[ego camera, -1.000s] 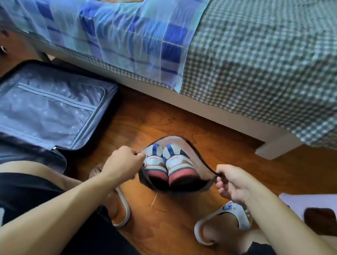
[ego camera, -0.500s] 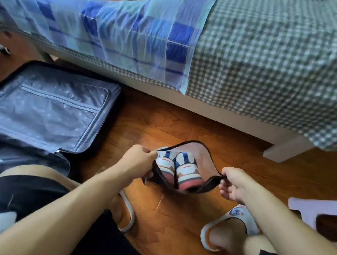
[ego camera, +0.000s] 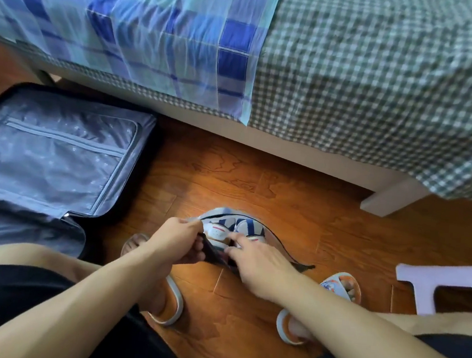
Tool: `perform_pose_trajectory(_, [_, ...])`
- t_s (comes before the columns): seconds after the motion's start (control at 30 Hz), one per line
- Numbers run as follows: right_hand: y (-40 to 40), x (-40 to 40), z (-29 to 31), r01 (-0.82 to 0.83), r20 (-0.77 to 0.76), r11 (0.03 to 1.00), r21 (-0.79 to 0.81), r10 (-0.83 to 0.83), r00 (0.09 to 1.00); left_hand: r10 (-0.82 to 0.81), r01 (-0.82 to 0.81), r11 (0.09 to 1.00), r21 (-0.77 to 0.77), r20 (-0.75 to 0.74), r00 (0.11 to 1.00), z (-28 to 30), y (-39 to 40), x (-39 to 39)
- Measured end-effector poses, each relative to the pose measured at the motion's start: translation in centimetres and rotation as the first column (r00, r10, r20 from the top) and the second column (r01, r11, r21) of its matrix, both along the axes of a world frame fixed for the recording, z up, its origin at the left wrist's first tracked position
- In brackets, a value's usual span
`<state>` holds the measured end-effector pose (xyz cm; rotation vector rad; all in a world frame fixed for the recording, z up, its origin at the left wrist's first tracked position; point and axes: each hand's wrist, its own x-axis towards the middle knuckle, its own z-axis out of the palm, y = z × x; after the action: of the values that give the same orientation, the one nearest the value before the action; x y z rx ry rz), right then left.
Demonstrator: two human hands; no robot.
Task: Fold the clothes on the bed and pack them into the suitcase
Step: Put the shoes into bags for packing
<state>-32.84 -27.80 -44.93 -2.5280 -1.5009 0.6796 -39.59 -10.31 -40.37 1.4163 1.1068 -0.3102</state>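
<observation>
A small dark shoe bag [ego camera: 285,254] lies on the wooden floor between my feet, its mouth open. A pair of white, blue and red sneakers [ego camera: 232,230] sits inside it. My left hand [ego camera: 178,239] pinches the bag's left rim. My right hand [ego camera: 258,263] rests at the near rim of the opening, fingers touching the sneakers and the edge. The open suitcase [ego camera: 55,152], lined in grey fabric with a zip pocket, lies on the floor at the left. The bed [ego camera: 368,76] runs across the top of the head view.
A blue checked blanket [ego camera: 155,41] hangs over the bed's gingham sheet. The bed's white leg [ego camera: 388,199] stands at the right. A pale lilac plastic stool [ego camera: 446,285] is at the right edge. My feet wear white slippers [ego camera: 323,305] on the wooden floor [ego camera: 257,181].
My right hand let go of the bag's right rim and moved left to the middle of the opening. The bag's mouth has narrowed, and its right end now lies slack on the floor.
</observation>
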Motion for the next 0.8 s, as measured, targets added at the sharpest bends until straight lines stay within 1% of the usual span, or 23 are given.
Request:
perform_pose_trajectory(0.03, [0.4,0.0,-0.8,0.011,0.045,0.994,-0.110,-0.006,0.999,-0.017,0.017,1.000,0.004,0.003,1.000,0.0,-0.2,0.1])
perform_pose_trajectory(0.07, [0.5,0.5,-1.4,0.051,0.101,0.987,-0.153,-0.036,0.994,-0.044,0.044,0.999,0.017,0.004,0.999,-0.1,-0.4,0.2])
perform_pose_trajectory(0.2, [-0.2,2.7,-3.3,0.196,0.251,0.960,-0.200,-0.143,0.957,-0.135,0.135,0.984,0.116,-0.004,0.991,-0.5,-0.2,0.4])
perform_pose_trajectory(0.27, [-0.3,2.6,-4.9,0.246,0.283,0.929,-0.276,-0.166,0.945,-0.175,0.177,0.974,0.140,-0.028,0.984,-0.5,0.0,0.4])
perform_pose_trajectory(0.33, [-0.2,2.2,-5.6,0.271,0.293,0.915,-0.298,-0.182,0.939,-0.172,0.177,0.976,0.124,-0.050,0.984,-0.6,-0.1,0.6])
perform_pose_trajectory(0.4, [-0.3,2.4,-4.6,0.233,0.276,0.943,-0.238,-0.164,0.947,-0.122,0.128,0.987,0.102,-0.060,0.991,-0.7,-0.1,0.8])
perform_pose_trajectory(0.43, [-0.8,2.7,-3.6,0.164,0.248,0.971,-0.175,-0.118,0.962,-0.077,0.083,0.992,0.095,-0.057,0.995,-0.7,0.2,0.9])
perform_pose_trajectory(0.47, [-1.4,3.0,-2.3,0.086,0.217,0.992,-0.096,-0.063,0.974,-0.031,0.035,0.995,0.091,-0.047,0.998,-0.7,0.6,1.0])
perform_pose_trajectory(0.5, [-2.2,3.4,-1.2,0.038,0.209,0.999,0.020,-0.041,0.977,0.013,-0.010,0.996,0.087,-0.034,0.999,-0.8,1.2,1.0])
perform_pose_trajectory(0.53, [-3.1,3.6,-0.3,0.048,0.219,0.990,0.132,-0.076,0.973,0.054,-0.053,0.996,0.077,-0.020,0.998,-0.7,1.7,1.0])
perform_pose_trajectory(0.57, [-4.2,3.7,-0.2,0.098,0.249,0.970,0.222,-0.154,0.956,0.093,-0.092,0.994,0.059,-0.007,0.996,-0.7,2.2,0.9])
perform_pose_trajectory(0.6, [-5.1,3.5,-0.2,0.180,0.250,0.950,0.255,-0.244,0.937,0.125,-0.125,0.992,0.035,0.003,0.992,-0.6,2.7,0.6])
perform_pose_trajectory(0.63, [-6.0,3.2,-0.7,0.278,0.183,0.933,0.230,-0.322,0.929,0.148,-0.148,0.989,0.010,0.011,0.989,-0.5,3.0,0.4])
perform_pose_trajectory(0.67, [-6.6,2.8,-1.2,0.385,0.033,0.913,0.136,-0.393,0.919,0.161,-0.161,0.987,-0.012,0.021,0.987,-0.5,3.2,0.1])
perform_pose_trajectory(0.7, [-7.1,2.2,-1.9,0.453,-0.162,0.891,-0.009,-0.449,0.879,0.169,-0.168,0.985,-0.031,0.031,0.985,-0.5,3.3,-0.1])
perform_pose_trajectory(0.73, [-7.5,1.5,-2.7,0.452,-0.319,0.880,-0.148,-0.475,0.820,0.179,-0.177,0.983,-0.049,0.039,0.983,-0.5,3.3,-0.3])
perform_pose_trajectory(0.77, [-7.6,0.8,-3.6,0.404,-0.381,0.882,-0.241,-0.469,0.797,0.184,-0.181,0.982,-0.061,0.041,0.982,-0.6,3.2,-0.4])
perform_pose_trajectory(0.8, [-7.7,0.1,-4.5,0.351,-0.373,0.886,-0.304,-0.450,0.812,0.185,-0.182,0.981,-0.068,0.039,0.982,-0.6,3.2,-0.4])
